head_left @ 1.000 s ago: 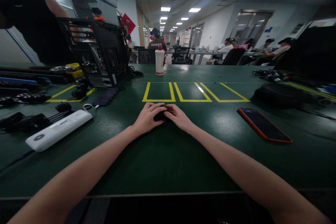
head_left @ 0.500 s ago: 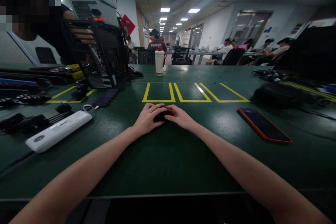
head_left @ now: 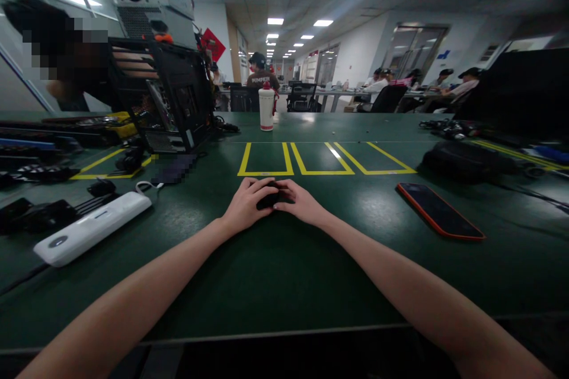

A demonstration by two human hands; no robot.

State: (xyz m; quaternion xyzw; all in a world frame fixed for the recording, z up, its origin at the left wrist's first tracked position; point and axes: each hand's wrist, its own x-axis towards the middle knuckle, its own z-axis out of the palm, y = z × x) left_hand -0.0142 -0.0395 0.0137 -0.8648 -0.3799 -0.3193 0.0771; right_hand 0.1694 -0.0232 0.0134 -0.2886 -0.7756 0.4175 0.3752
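My left hand (head_left: 246, 205) curls around a small dark rounded object (head_left: 267, 198), its thumb on the near side and its fingers over the top. From the other side, my right hand (head_left: 303, 204) closes on the same object, with fingertips and thumb at its right edge. Most of the object is covered, so its kind cannot be made out. Both hands are low over the green table (head_left: 284, 284), just in front of a yellow tape outline (head_left: 260, 174).
To the right lies an orange-edged phone (head_left: 440, 211), with a black pouch-like item (head_left: 464, 161) behind it. On the left are a white power strip (head_left: 95, 228) and an open computer case (head_left: 173, 98). A white tumbler (head_left: 267, 109) stands farther back. One person leans in at the far left.
My right fingers and thumb have shifted slightly over the dark object, while my left hand keeps its grip. The camera has turned a little, and the person at left has moved their head.
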